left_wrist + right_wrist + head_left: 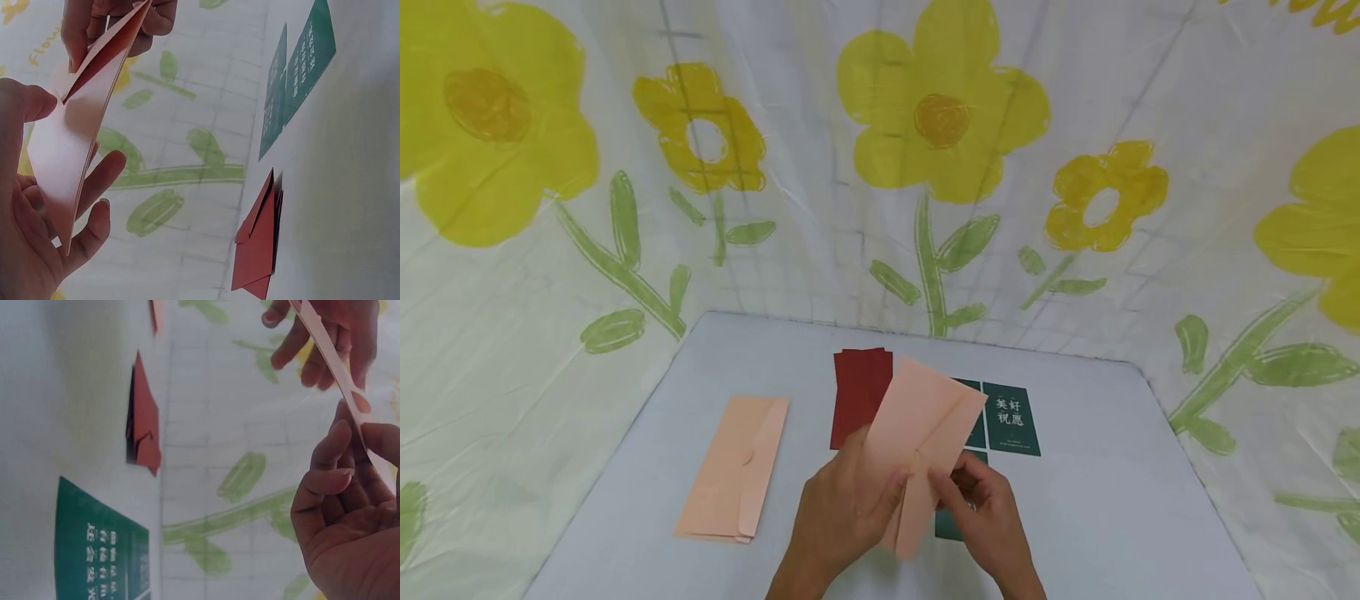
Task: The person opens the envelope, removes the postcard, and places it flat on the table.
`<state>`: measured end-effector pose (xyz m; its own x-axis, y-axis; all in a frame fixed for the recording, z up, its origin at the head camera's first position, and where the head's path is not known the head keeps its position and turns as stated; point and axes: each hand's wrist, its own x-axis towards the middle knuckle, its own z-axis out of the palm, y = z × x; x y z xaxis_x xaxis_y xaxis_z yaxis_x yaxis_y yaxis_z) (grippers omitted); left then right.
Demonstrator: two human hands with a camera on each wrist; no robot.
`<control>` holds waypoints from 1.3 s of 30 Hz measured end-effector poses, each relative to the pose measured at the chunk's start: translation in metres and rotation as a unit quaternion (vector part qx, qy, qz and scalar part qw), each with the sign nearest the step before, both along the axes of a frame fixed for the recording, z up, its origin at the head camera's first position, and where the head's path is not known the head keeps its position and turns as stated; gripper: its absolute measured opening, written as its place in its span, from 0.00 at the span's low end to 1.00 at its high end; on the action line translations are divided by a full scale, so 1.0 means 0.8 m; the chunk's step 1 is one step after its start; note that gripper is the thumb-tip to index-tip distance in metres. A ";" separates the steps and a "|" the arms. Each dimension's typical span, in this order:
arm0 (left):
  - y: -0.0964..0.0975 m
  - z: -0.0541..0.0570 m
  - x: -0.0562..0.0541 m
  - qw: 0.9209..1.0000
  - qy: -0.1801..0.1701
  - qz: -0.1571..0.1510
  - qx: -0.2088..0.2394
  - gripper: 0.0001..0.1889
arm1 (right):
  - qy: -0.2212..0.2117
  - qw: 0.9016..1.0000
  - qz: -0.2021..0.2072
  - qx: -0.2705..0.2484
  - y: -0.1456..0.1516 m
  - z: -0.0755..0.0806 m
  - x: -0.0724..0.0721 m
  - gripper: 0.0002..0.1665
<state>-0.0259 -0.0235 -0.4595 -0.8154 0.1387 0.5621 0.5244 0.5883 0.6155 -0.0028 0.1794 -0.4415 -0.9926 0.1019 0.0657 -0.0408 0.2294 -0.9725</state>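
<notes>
A pale pink envelope (925,408) is held up above the table, tilted. My left hand (842,500) grips it from the left, thumb on the face near the slit and the fingers behind. From the other side my right hand (988,508) pinches the flap edge between thumb and index finger. In the left wrist view the flap of the envelope (81,150) stands slightly away from its body, leaving a narrow gap. The right wrist view shows the envelope (331,353) nearly edge-on, with my right thumb and fingers on its edge.
Another pink envelope (730,467) lies on the white table (1105,517) at the left. Red envelopes (859,383) are stacked behind my left hand. Several dark green cards with white lettering, including one card (1013,421) at the right, lie partly covered by the raised envelope and right hand.
</notes>
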 end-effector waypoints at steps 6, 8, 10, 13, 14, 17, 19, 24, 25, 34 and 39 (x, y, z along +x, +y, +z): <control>0.003 0.003 0.002 1.000 -0.018 0.002 0.012 0.32 | -0.002 1.000 -0.009 0.003 -0.002 0.001 0.000 0.15; 0.005 0.006 0.004 0.999 -0.035 0.000 0.027 0.32 | -0.006 1.000 -0.015 0.006 -0.004 0.001 0.000 0.16; 0.006 0.007 0.005 0.998 -0.049 0.000 0.044 0.31 | -0.013 1.000 -0.020 0.008 -0.006 0.000 -0.001 0.15; 0.005 0.007 0.005 0.995 -0.068 0.002 0.066 0.31 | -0.018 0.999 -0.017 0.022 -0.009 0.000 -0.001 0.14; 0.004 0.007 0.004 0.995 -0.074 0.002 0.072 0.31 | -0.018 0.999 -0.014 0.027 -0.010 0.000 -0.001 0.13; -0.001 0.007 0.003 0.991 -0.098 0.003 0.086 0.31 | -0.016 0.999 -0.002 0.046 -0.013 -0.001 0.000 0.11; -0.005 0.007 0.001 0.989 -0.114 -0.002 0.096 0.31 | -0.015 0.998 0.007 0.056 -0.014 -0.002 0.000 0.11; -0.022 0.006 -0.005 0.982 -0.147 0.010 0.117 0.29 | -0.002 0.995 0.060 0.074 -0.013 -0.006 0.001 0.08; -0.027 0.006 -0.007 0.982 -0.149 0.022 0.117 0.29 | 0.003 0.995 0.070 0.077 -0.012 -0.006 0.001 0.08; -0.105 0.002 -0.028 0.973 -0.157 0.140 0.090 0.29 | -0.015 0.994 0.067 0.086 0.000 -0.011 -0.004 0.08; -0.148 -0.012 -0.032 0.962 -0.201 0.179 0.053 0.32 | -0.030 0.994 0.074 0.079 0.001 -0.016 -0.007 0.09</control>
<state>-0.0513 -0.1421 -0.4691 -0.9543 -0.2324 0.1878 0.0075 0.6096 0.7926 -0.0080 0.1800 -0.4540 -0.9986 -0.0530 0.0090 -0.0284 0.3758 -0.9263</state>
